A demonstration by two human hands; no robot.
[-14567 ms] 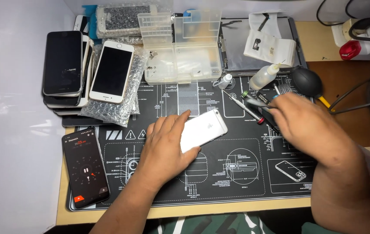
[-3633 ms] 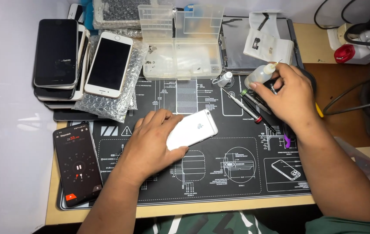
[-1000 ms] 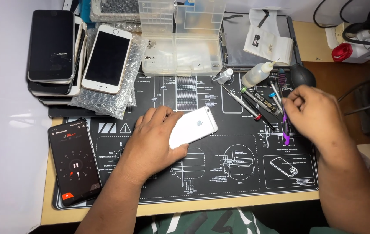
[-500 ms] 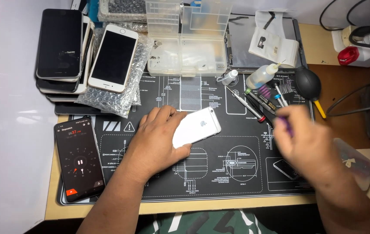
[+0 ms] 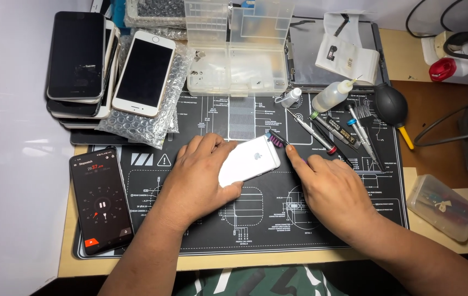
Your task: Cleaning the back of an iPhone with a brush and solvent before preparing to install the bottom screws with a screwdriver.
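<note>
Far left on the mat (image 5: 256, 230): timer phone (image 5: 101, 200) face up, with stacked phones (image 5: 77, 60) above it on bubble wrap.

Held the phone (image 5: 250, 159) back-up and slightly slanted at mid-mat under the left hand (image 5: 198, 175), fingers spread over its left end and thumb hooked on the near edge, a loose clamp rather than a fist. Brought the tool (image 5: 277, 138), a purple-handled piece with a dark tip, up to the phone's far right corner, touching or just beside it; could not tell which. Kept the right hand (image 5: 333, 189) low on the mat, index finger stretched along the tool, other fingers curled, most of the grip hidden beneath. Left the screwdrivers (image 5: 322, 134), bottle (image 5: 335, 94) and blower (image 5: 390, 104) untouched further right.

Judged as the step of setting a tool to the phone's end edge. Called next for a firm left-hand hold, so as not to let the phone skate, and a fine, light placing of the tip at that corner.

Against half a second before: right hand moved up and leftward from the mat's lower right, then blurred and clear of the phone, to the corner. Left hand and phone much as then.
</note>
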